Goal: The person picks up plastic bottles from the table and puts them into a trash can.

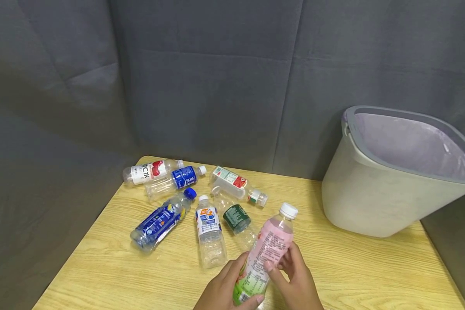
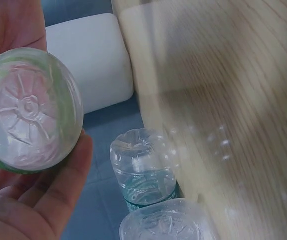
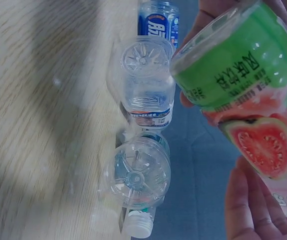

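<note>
While both hands close around its lower half, the pink-and-green guava drink bottle (image 1: 265,254) is held tilted above the near edge of the wooden table (image 1: 372,275), its white cap pointing up and away from the person. The left hand (image 1: 226,288) wraps the green base from below, fingers curled under it; in the left wrist view the bottle's moulded base (image 2: 28,110) sits against that palm. The right hand (image 1: 296,280) grips the label from the other side, thumb across the pink part.

Just beyond the hands lie six empty bottles on their sides: a clear bottle with an orange-and-blue label (image 1: 209,230), a green-labelled bottle (image 1: 236,219) beside it, a blue-capped bottle (image 1: 162,219) to the left, and farther back a blue-labelled bottle (image 1: 176,178), a red-and-white bottle (image 1: 151,171) and a bottle with a pale green and red label (image 1: 236,183). At the table's right stands a grey waste bin (image 1: 356,193) lined with a pale bag, leaning against the grey curtain (image 1: 217,86).
</note>
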